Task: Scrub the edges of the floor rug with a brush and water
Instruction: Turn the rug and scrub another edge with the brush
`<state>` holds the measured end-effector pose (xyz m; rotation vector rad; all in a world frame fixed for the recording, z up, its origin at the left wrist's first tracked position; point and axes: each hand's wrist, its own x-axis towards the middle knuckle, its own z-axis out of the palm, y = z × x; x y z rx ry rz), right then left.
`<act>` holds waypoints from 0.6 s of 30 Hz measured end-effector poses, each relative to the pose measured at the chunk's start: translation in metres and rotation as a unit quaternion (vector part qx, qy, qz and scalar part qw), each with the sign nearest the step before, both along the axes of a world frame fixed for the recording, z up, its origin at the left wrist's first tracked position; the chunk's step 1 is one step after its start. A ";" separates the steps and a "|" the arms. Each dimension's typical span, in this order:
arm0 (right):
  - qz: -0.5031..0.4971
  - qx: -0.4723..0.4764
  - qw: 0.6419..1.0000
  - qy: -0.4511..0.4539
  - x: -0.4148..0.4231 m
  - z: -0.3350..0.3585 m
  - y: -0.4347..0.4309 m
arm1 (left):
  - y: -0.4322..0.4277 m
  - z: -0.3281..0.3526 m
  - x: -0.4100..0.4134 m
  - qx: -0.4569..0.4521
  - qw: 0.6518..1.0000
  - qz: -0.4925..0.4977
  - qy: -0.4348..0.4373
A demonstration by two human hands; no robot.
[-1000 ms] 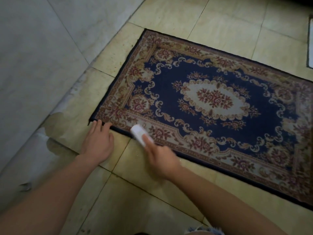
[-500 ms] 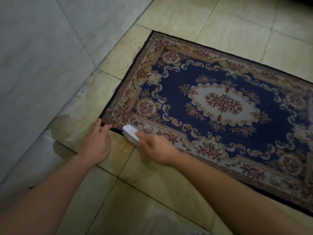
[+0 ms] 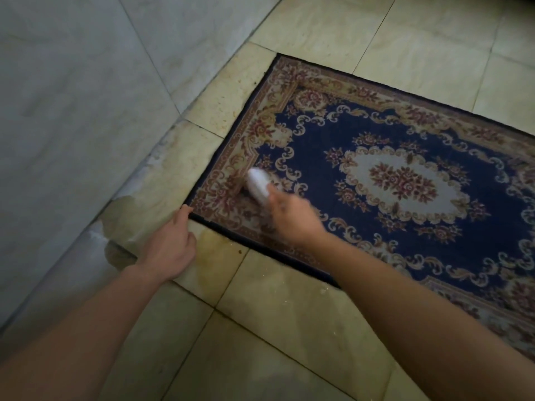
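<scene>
No text, label, brand or number is legible on the rug [image 3: 376,134], the brush [image 3: 258,185] in the right hand [image 3: 292,222], or the floor tiles [image 3: 289,314] beneath it.

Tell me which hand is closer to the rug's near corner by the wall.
Left. The left hand rests on the tile with its fingers reaching the rug's near corner. The right hand is farther along, over the rug's border, gripping the white brush.

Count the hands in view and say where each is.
2. The left hand is at the near corner of the rug; the right hand grips the brush on its border.
</scene>
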<state>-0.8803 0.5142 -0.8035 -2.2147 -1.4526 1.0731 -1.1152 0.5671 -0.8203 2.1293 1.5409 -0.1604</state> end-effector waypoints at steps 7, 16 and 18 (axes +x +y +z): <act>0.189 -0.058 0.980 0.023 -0.057 -0.009 -0.033 | 0.003 0.001 0.001 -0.005 1.000 0.010 0.026; 0.065 -0.025 0.995 -0.066 -0.031 -0.003 -0.005 | 0.001 0.004 0.002 -0.017 1.000 -0.002 0.022; 0.178 -0.062 0.982 0.003 -0.058 -0.004 -0.021 | 0.005 0.002 0.000 -0.025 0.999 0.008 0.020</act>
